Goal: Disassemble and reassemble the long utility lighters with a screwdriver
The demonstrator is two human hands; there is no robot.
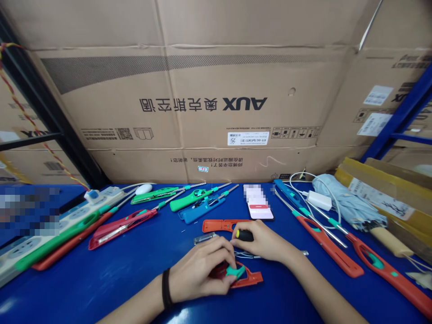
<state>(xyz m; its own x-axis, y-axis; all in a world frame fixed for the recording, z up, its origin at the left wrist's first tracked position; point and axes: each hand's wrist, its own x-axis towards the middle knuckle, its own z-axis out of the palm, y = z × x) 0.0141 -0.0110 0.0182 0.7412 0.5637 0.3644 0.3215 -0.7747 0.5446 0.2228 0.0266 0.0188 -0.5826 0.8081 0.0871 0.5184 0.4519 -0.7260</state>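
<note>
My left hand [199, 270], with a dark band on its wrist, grips an open red-orange plastic lighter shell [251, 279] with a teal part [235, 271] in it. My right hand [258, 240] holds a small screwdriver [245, 235] with a black and yellow handle, its tip hidden by my fingers. Just above my hands lies a loose orange shell half [219, 226]. A thin metal rod [270, 255] passes behind my hands, and a small metal piece [204, 239] rests near my left hand.
Several assembled green, blue and red long lighters [123, 228] lie across the blue table [101, 288]. A phone [259, 210], a power strip [67, 216], a folded umbrella [347, 202] and a white charger [319, 200] sit beyond. Cardboard boxes [202, 90] stand behind the table.
</note>
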